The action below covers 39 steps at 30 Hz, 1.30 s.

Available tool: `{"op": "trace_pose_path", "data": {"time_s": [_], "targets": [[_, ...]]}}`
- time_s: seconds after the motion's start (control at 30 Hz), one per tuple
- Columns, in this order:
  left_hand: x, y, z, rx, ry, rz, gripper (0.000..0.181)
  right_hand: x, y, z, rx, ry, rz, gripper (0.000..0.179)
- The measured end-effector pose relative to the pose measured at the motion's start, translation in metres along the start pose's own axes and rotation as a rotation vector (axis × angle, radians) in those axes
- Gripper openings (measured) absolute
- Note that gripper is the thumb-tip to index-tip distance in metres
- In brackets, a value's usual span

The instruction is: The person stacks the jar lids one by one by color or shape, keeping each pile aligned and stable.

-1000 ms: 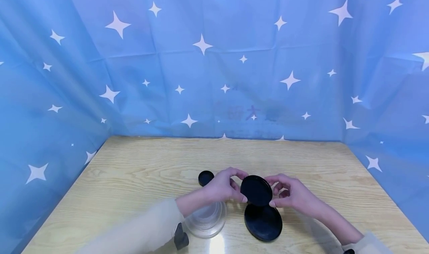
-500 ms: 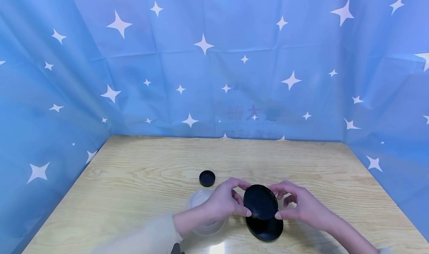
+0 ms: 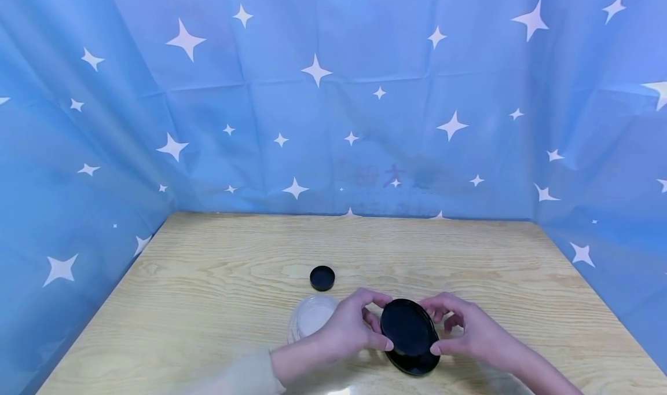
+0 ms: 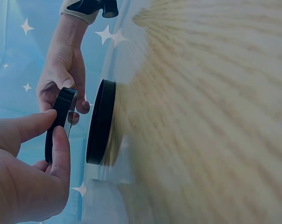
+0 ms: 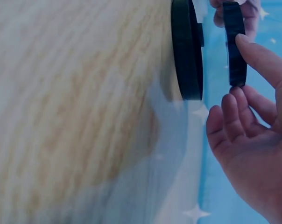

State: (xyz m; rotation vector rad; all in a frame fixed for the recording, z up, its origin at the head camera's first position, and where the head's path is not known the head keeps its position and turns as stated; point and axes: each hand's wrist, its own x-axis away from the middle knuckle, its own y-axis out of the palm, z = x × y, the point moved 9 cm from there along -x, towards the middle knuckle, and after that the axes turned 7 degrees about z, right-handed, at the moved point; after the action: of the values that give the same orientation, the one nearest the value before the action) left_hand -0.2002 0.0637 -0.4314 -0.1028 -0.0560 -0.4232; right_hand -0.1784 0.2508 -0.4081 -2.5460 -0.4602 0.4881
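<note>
A round black lid (image 3: 409, 327) is pinched at its rim from both sides. On its left edge, my left hand (image 3: 351, 330) holds it with thumb and fingertips. The right hand (image 3: 469, 332) grips the opposite edge, its thumb near the front. Beneath is a larger black lid (image 4: 102, 123), lying on the table with its raised rim upward. In both wrist views a gap separates the two lids, which lie roughly parallel. From the head camera, the held lid covers most of the larger one.
Clear round plastic containers (image 3: 299, 319) stand left of the lids, partly hidden by my left hand and forearm. A small black cap (image 3: 322, 278) lies behind them on the wooden table (image 3: 234, 267). Blue star-printed cloth (image 3: 333, 111) encloses the table's back and sides.
Both hands have brought the held lid down and nearer to me, so it now overlaps most of the larger lid. The small cap stays put.
</note>
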Motion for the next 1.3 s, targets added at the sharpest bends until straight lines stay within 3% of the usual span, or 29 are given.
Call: {"op": "trace_pose_path", "data": {"time_s": [0.37, 0.7, 1.13, 1.3], "targets": [[0.001, 0.007, -0.002, -0.075, 0.032, -0.014, 0.066, 0.011, 0.003, 0.009, 0.000, 0.012, 0.006, 0.057], [-0.004, 0.010, -0.005, -0.086, 0.051, -0.029, 0.067, 0.012, 0.000, 0.015, 0.014, 0.035, 0.029, 0.060], [-0.007, 0.016, -0.002, -0.211, 0.074, -0.007, 0.066, 0.011, 0.003, 0.021, 0.008, 0.063, -0.006, 0.060], [-0.008, 0.015, -0.001, -0.205, 0.081, -0.006, 0.065, 0.009, 0.003, 0.025, 0.023, 0.104, -0.015, 0.060]]}}
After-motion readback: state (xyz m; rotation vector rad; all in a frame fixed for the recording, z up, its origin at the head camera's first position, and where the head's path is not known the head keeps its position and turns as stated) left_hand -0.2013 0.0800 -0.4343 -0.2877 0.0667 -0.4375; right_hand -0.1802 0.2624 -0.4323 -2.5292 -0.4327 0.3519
